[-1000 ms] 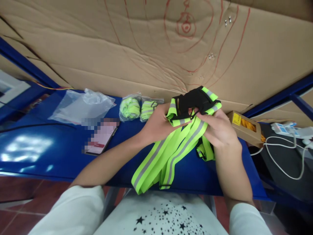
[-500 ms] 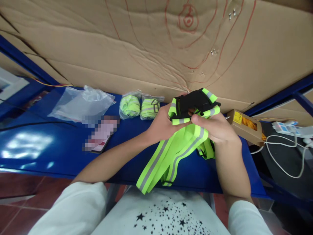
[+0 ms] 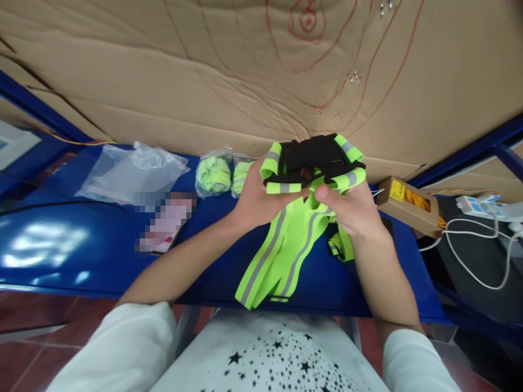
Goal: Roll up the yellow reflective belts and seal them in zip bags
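Note:
I hold a neon-yellow reflective strap vest with grey stripes and a black part at its top, above the blue table. My left hand grips the folded top from the left, fingers closed. My right hand pinches it from the right, thumb on the yellow band. The long straps hang down over the table's near edge towards my lap.
Two bagged yellow straps lie at the back by the cardboard wall. Clear plastic bags and a phone lie to the left. A small cardboard box and white cables are at the right.
Both hands have lifted the folded top of the vest a little higher and further back. The hanging straps have drawn up and swung slightly right.

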{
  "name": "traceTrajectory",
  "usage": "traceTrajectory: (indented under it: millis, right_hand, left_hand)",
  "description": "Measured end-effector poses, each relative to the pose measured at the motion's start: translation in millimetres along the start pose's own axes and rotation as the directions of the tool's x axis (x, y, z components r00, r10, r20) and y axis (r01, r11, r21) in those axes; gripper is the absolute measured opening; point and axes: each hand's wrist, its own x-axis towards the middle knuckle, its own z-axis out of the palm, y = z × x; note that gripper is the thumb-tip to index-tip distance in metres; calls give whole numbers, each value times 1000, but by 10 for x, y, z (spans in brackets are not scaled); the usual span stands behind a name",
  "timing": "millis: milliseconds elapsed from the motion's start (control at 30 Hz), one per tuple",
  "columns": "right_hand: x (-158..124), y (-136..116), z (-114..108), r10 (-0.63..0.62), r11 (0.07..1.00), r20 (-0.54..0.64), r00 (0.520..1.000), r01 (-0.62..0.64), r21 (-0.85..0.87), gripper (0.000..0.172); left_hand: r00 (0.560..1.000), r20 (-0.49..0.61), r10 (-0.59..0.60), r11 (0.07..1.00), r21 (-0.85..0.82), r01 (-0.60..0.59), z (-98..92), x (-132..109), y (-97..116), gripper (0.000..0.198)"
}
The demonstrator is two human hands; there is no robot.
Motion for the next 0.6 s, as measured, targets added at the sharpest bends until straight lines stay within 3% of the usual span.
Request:
traceTrajectory:
  millis: [100,200,300,467,600]
  right_hand:
    - [16,51,21,91,995,-62,994,-88,52,56]
    - [22,88,52,121,991,-115,986,-113,74,54]
    - [24,116,82,80,997,-200,976,-82,-1,46]
    - [58,166,61,-58,990,-246,968,24,-136,54]
    - [64,195,28,-137,966,-296,945,62,-251,52]
  left_hand:
    - [997,70,-41,999,37,39,25,8,-20,30]
    - [987,144,-69,991,125,51,63,2,-94,36]
    - [971,199,-130,981,169,97,74,-6,-171,37]
    - [934,338,-119,992,-4,127,56,21,-157,57]
    - [851,515,-100,984,-74,161,65,44,-159,54]
